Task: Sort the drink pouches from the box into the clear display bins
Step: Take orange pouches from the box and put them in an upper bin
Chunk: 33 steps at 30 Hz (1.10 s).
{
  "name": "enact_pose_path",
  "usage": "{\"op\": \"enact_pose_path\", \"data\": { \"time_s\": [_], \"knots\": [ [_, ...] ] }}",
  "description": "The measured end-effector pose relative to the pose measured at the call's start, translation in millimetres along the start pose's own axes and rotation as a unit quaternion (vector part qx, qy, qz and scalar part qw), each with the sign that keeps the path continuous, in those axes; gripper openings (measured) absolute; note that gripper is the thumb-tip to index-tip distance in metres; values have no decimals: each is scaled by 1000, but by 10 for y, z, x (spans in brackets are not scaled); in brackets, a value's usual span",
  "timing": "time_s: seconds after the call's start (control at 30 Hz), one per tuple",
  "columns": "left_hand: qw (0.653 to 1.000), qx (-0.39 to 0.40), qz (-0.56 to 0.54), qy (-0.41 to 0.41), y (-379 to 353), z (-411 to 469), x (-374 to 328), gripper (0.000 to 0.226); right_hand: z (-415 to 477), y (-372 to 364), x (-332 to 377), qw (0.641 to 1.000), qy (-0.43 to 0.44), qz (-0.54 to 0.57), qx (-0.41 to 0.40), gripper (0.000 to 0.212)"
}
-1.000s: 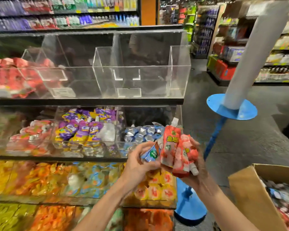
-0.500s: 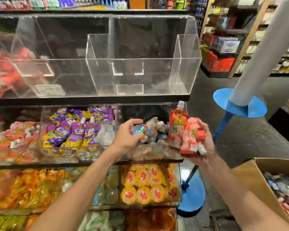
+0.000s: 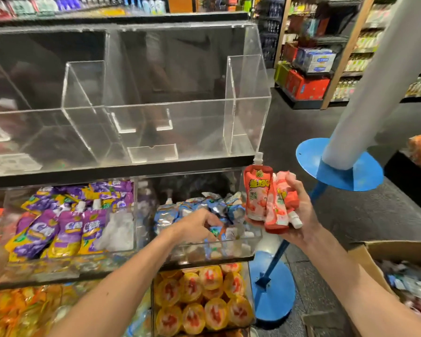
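Note:
My left hand (image 3: 196,223) reaches down into the clear middle-shelf bin (image 3: 250,239) that holds several blue drink pouches (image 3: 180,212). Its fingertips pinch a blue pouch with a green mark (image 3: 216,231) low against that pile. To the right of the bin, my right hand (image 3: 301,215) grips a bunch of red drink pouches (image 3: 258,198), one upright with its white spout on top. The cardboard box (image 3: 365,254) stands open at the lower right, with more pouches inside.
An empty clear bin (image 3: 180,113) sits on the shelf above. Purple pouches (image 3: 68,229) fill the bin to the left, and round yellow packs (image 3: 199,302) fill the one below. A blue stand (image 3: 272,295) and a white pillar (image 3: 365,88) are to the right.
My left hand took the blue pouch away from the red bunch and lowered it into the blue-pouch bin. My right hand stayed beside the bin with the red pouches.

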<state>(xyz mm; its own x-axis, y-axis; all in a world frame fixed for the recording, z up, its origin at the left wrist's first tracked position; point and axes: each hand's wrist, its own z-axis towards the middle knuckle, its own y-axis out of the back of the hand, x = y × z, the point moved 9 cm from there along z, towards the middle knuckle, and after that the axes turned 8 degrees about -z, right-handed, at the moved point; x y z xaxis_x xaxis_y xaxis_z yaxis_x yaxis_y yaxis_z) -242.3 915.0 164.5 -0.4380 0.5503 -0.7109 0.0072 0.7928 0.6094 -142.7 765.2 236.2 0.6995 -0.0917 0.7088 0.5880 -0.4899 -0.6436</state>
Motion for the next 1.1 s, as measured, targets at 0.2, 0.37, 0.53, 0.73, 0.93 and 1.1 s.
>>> {"op": "enact_pose_path", "data": {
  "time_s": [0.2,0.37,0.53,0.73,0.93,1.1],
  "knots": [
    [987,46,131,75,-185,267,241,34,67,106,-70,999,-26,-21,-30,61],
    [970,115,194,93,-310,320,199,44,40,49,-179,995,-55,-70,-54,58],
    [995,65,72,38,-144,207,30,37,10,-27,-246,992,-56,-88,-66,52],
    [960,-6,-277,-43,244,-535,-423,43,-62,-278,-403,993,-54,-93,-45,60],
    [918,-121,-374,-45,370,-1404,-384,61,-120,-1078,-855,992,-74,-96,26,51],
    [903,-265,-337,-41,688,-2282,-80,91,21,-2075,-1429,980,-99,-157,77,45]
  ]
}}
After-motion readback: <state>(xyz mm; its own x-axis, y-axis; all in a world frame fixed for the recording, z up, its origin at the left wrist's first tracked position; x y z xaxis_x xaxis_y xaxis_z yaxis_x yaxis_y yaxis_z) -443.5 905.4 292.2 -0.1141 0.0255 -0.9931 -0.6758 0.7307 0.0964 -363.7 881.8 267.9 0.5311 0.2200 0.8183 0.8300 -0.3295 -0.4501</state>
